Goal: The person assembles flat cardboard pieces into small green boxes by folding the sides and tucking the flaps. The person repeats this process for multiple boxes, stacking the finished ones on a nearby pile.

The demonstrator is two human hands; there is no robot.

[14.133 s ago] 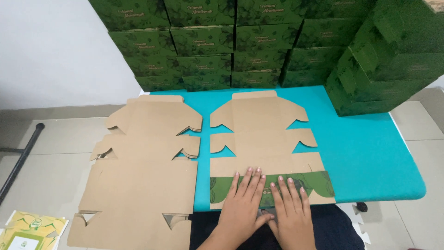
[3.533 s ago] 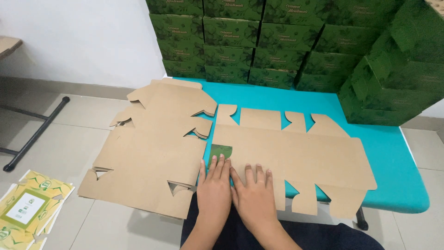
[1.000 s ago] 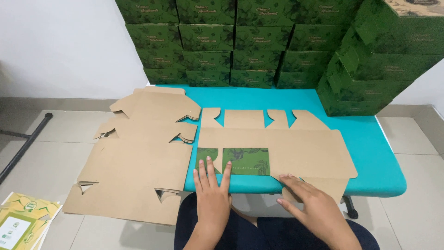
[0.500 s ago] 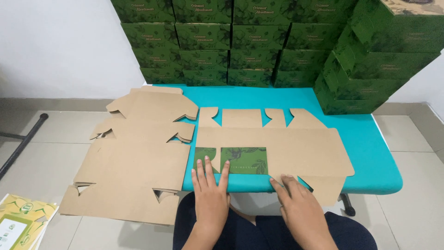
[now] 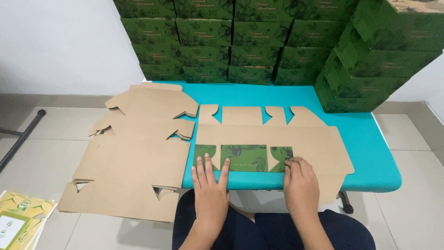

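A flat brown cardboard box blank (image 5: pixel 273 136) lies sideways on the teal table (image 5: pixel 365 139), its near flaps folded up to show the green leaf-printed side (image 5: pixel 244 157). My left hand (image 5: pixel 210 187) rests palm down on the near edge, fingers spread over the left green flaps. At the right end of the green strip my right hand (image 5: pixel 300 185) presses down with its fingers together. Neither hand grips anything.
A stack of unfolded brown blanks (image 5: pixel 134 148) overhangs the table's left side. Assembled green boxes (image 5: pixel 240 37) are stacked along the wall and at the right (image 5: pixel 374 60). Yellow-green printed sheets (image 5: pixel 18 217) lie on the tiled floor at the lower left.
The right hand has moved up from the low flap onto the green strip's right end. More green flap now shows. The left hand has stayed put.
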